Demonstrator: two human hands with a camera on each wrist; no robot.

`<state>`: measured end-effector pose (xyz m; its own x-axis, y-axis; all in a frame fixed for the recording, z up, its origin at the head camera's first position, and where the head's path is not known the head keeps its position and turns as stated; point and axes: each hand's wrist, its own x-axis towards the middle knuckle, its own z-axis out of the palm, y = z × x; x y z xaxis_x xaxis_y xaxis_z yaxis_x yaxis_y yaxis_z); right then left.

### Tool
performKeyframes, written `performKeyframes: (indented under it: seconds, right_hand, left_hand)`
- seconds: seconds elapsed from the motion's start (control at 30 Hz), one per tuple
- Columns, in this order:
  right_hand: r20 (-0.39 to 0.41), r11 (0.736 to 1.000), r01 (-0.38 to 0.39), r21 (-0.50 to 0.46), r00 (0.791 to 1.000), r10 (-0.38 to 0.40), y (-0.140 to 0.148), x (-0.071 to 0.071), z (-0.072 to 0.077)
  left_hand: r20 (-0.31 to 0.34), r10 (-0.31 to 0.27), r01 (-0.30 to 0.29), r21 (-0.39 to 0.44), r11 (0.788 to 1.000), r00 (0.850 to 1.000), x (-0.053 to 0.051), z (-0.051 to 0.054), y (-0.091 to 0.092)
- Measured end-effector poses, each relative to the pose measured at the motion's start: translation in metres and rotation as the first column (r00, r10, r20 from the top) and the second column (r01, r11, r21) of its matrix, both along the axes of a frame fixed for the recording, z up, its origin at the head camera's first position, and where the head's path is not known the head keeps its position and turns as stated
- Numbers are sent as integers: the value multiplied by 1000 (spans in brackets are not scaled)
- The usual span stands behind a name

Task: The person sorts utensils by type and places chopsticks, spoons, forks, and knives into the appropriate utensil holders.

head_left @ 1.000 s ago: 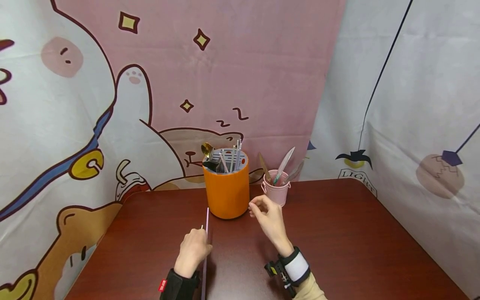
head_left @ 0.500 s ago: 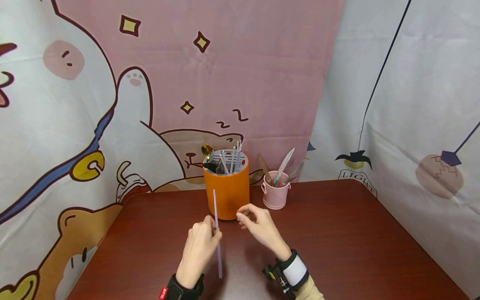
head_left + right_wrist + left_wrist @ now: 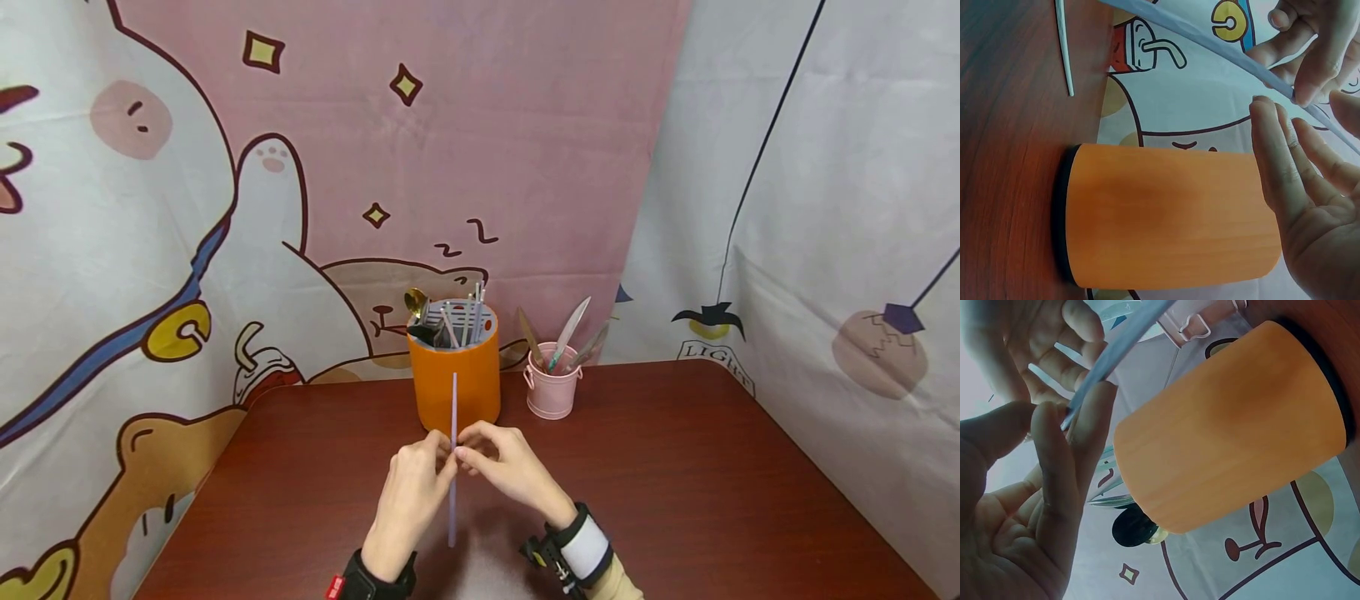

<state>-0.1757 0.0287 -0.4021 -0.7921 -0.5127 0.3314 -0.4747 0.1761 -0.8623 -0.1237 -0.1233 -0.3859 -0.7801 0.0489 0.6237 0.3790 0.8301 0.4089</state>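
Observation:
Near the middle of the table, my left hand (image 3: 408,492) pinches a long pale purple chopstick (image 3: 453,400). The chopstick (image 3: 1125,347) slants up from between the left fingers in the left wrist view. My right hand (image 3: 517,475) has come close on the other side of it. In the right wrist view the right hand (image 3: 1310,200) has its fingers extended, and the chopstick (image 3: 1210,42) runs across by its thumb and fingertips, without a visible grip. Behind both hands stands an orange utensil holder (image 3: 476,396).
A gold spoon (image 3: 415,300) and several sticks poke out of the orange holder. To its right, a small pink bucket (image 3: 551,398) holds knives (image 3: 572,327). Another pale stick (image 3: 1065,53) lies on the table (image 3: 1010,156). Printed cloth (image 3: 525,167) hangs behind.
My left hand has lifted the chopstick and brought it rightward, in front of the orange holder. My right hand has moved left and down from beside the bucket to meet it.

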Motion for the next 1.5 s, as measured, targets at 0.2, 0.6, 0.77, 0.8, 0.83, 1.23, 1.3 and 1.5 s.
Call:
performKeyframes:
  seconds: [0.2, 0.6, 0.77, 0.8, 0.83, 1.23, 1.3, 1.5]
  right_hand:
    - [7, 1000, -4, 12, 1000, 4, 0, 15, 23]
    - [-23, 1000, -5, 6, 1000, 5, 0, 10, 17]
    - [-43, 1000, 0, -3, 999, 0, 0, 1, 2]
    - [-47, 1000, -1, -6, 999, 1, 0, 0, 1]
    - [-51, 1000, -2, -9, 999, 1, 1, 0, 0]
    - [-93, 996, 77, -45, 992, -81, 17, -7, 4]
    - [-96, 995, 80, -54, 992, -84, 21, -8, 5]
    - [-86, 993, 97, -62, 991, -102, 26, -10, 7]
  left_hand:
    - [-22, -9, 9, -4, 1000, 1000, 0, -1, 3]
    - [-43, 1, -2, -34, 999, 999, 2, -3, 6]
    - [-69, -1, -3, -55, 998, 998, 2, -4, 7]
    - [-69, 0, -4, -57, 998, 998, 2, -4, 7]
    - [-65, -1, -3, -58, 998, 998, 3, -3, 7]
    - [218, 203, -147, -248, 957, 955, 7, -8, -8]
    - [274, 249, -173, -274, 946, 929, 5, -12, -12]
    - [485, 379, -224, -349, 910, 788, -1, -20, -23]
